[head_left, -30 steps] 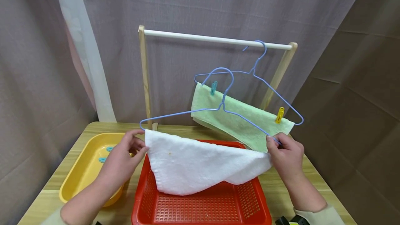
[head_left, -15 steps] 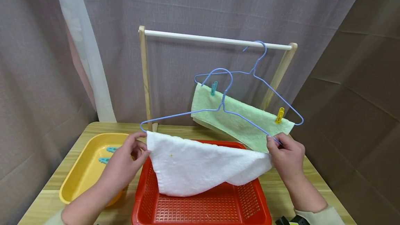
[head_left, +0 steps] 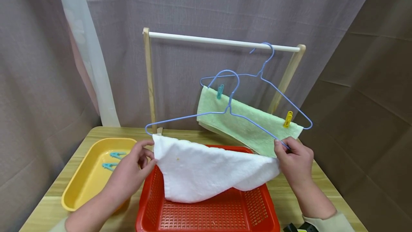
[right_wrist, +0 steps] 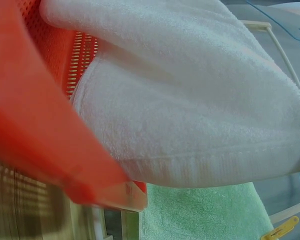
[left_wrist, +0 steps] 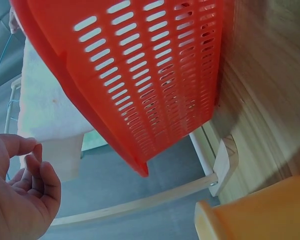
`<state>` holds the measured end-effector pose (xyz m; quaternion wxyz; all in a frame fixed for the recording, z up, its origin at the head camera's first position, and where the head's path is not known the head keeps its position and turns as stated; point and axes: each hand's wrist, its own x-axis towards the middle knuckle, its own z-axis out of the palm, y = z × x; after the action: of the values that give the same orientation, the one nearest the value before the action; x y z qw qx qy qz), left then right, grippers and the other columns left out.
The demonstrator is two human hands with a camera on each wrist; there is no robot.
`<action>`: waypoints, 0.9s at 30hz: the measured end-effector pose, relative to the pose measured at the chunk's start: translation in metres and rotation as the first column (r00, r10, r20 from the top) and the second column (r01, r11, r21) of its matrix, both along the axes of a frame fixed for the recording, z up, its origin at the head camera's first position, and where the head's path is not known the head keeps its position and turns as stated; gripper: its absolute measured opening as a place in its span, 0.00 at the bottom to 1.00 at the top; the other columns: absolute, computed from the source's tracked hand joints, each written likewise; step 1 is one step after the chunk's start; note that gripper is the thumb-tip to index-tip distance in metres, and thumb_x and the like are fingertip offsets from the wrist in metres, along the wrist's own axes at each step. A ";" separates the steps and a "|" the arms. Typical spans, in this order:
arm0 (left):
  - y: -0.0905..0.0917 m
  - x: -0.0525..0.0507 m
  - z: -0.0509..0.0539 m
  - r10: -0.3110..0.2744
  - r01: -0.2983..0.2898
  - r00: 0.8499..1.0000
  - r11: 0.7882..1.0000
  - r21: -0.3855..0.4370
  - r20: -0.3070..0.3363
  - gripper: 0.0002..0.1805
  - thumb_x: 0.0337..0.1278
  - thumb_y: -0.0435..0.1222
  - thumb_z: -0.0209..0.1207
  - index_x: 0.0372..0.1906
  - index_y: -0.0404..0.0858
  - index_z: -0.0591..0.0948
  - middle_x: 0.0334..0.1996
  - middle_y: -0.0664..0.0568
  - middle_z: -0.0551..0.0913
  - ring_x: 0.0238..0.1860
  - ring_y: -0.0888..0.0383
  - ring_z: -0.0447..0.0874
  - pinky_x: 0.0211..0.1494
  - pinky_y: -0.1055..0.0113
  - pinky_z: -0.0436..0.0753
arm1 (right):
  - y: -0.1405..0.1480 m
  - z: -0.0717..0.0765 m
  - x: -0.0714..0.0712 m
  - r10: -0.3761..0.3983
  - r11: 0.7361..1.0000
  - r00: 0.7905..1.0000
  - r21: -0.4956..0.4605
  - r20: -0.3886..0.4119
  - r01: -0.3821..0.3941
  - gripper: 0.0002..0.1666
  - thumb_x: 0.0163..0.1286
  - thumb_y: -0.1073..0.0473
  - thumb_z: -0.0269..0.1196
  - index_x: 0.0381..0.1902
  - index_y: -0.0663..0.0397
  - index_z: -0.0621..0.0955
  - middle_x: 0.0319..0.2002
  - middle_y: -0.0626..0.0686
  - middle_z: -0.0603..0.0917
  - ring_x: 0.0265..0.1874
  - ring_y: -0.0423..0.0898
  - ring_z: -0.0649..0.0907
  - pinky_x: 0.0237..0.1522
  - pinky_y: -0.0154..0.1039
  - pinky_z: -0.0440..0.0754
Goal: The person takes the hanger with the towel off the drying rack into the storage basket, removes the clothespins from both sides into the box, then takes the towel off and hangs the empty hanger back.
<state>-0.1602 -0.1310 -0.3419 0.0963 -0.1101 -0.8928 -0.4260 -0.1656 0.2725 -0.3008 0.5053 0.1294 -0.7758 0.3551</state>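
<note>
A white towel point(head_left: 199, 171) is draped over the lower bar of a blue wire hanger point(head_left: 186, 117), above a red basket. My left hand point(head_left: 128, 171) pinches the towel's left edge near the hanger's left end; in the left wrist view the left hand point(left_wrist: 22, 185) has thumb and fingertip at the towel point(left_wrist: 50, 105). My right hand point(head_left: 296, 160) grips the hanger's right end beside the towel's right edge. In the right wrist view the towel point(right_wrist: 190, 100) fills much of the picture, and only a sliver of the hand shows at the right edge.
Behind, a green towel point(head_left: 248, 121) with a teal clip point(head_left: 220, 91) and a yellow clip point(head_left: 288, 119) hangs on another hanger from the rack's white rod point(head_left: 206, 40). The red basket point(head_left: 273, 214) stands in front. Left of it, a yellow tray point(head_left: 69, 192) holds teal clips point(head_left: 109, 166).
My left hand and the towel's left edge have shifted slightly to the right, leaving more of the hanger's left end bare. The right hand has hardly moved.
</note>
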 end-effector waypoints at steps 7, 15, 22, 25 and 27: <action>0.001 0.000 -0.004 -0.017 0.017 1.000 1.000 0.005 -0.007 0.25 0.60 0.32 0.65 0.60 0.44 0.71 0.33 0.57 0.79 0.28 0.60 0.71 0.27 0.70 0.72 | 0.013 -0.014 -0.009 -0.020 1.000 1.000 0.006 0.020 0.020 0.17 0.52 0.72 0.66 0.11 0.54 0.73 0.11 0.44 0.67 0.16 0.27 0.63 0.20 0.26 0.58; 0.002 0.002 -0.008 -0.033 0.033 0.999 0.999 -0.008 -0.015 0.25 0.57 0.31 0.67 0.58 0.44 0.72 0.32 0.59 0.79 0.27 0.61 0.71 0.26 0.70 0.72 | 0.016 -0.019 -0.011 -0.041 0.999 0.999 0.028 -0.008 0.041 0.16 0.51 0.68 0.68 0.11 0.52 0.75 0.12 0.44 0.68 0.16 0.30 0.63 0.21 0.26 0.59; 0.001 0.003 -0.008 -0.041 0.042 0.999 0.998 -0.039 0.020 0.25 0.57 0.32 0.68 0.58 0.44 0.72 0.33 0.59 0.79 0.28 0.60 0.71 0.27 0.70 0.73 | 0.015 -0.019 -0.010 -0.039 0.998 0.999 0.048 -0.014 0.040 0.15 0.51 0.67 0.67 0.11 0.52 0.74 0.12 0.44 0.68 0.16 0.29 0.63 0.21 0.27 0.60; 0.001 0.004 -0.008 -0.042 0.044 0.999 0.998 -0.053 0.034 0.26 0.57 0.33 0.68 0.59 0.44 0.72 0.33 0.59 0.78 0.28 0.60 0.72 0.27 0.70 0.73 | 0.014 -0.018 -0.009 -0.037 0.998 0.999 0.056 -0.020 0.038 0.15 0.51 0.66 0.67 0.11 0.52 0.74 0.12 0.43 0.68 0.16 0.29 0.63 0.21 0.28 0.59; 0.001 0.004 -0.008 -0.045 0.048 0.998 0.997 -0.060 0.045 0.25 0.57 0.33 0.68 0.58 0.45 0.72 0.33 0.59 0.79 0.29 0.59 0.72 0.27 0.70 0.74 | 0.014 -0.018 -0.008 -0.037 0.998 0.999 0.057 -0.023 0.038 0.16 0.52 0.66 0.66 0.11 0.51 0.74 0.12 0.43 0.68 0.16 0.29 0.63 0.21 0.28 0.59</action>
<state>-0.1564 -0.1296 -0.3504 0.0635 -0.1244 -0.9045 -0.4029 -0.1740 0.2865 -0.3185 0.5164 0.1331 -0.7824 0.3215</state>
